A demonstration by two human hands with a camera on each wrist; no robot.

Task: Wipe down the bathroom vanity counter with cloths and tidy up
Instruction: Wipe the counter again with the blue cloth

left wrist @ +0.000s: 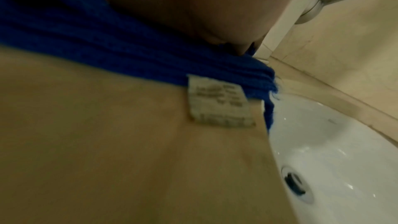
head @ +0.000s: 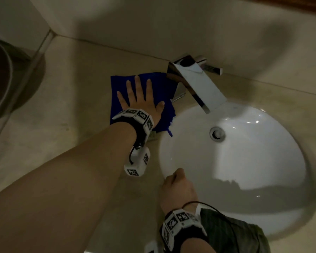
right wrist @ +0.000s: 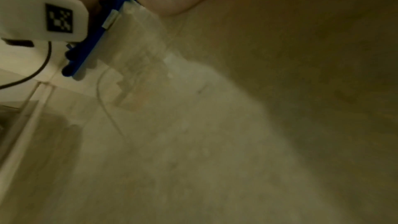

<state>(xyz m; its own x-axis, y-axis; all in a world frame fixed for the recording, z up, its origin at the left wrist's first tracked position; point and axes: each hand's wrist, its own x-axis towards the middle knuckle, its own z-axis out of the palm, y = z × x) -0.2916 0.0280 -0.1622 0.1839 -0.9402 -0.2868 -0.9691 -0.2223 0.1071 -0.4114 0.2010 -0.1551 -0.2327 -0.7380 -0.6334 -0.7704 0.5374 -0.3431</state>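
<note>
A blue cloth (head: 120,84) lies spread on the beige vanity counter (head: 71,110), just left of the chrome faucet (head: 195,81). My left hand (head: 140,94) presses flat on it, fingers straight and spread. In the left wrist view the cloth (left wrist: 86,40) bunches under my palm (left wrist: 183,6), its white care label (left wrist: 219,101) lying on the counter and one corner hanging over the sink edge. My right hand (head: 177,185) rests with curled fingers on the counter at the near-left rim of the white sink (head: 244,170); I see nothing in it.
The oval basin has a chrome drain (head: 217,134) and sits right of the cloth. A dark round container (head: 0,79) stands at the far left beyond a counter edge strip. The beige wall (head: 153,24) runs behind the counter. Bare counter (right wrist: 193,142) stretches left of the cloth.
</note>
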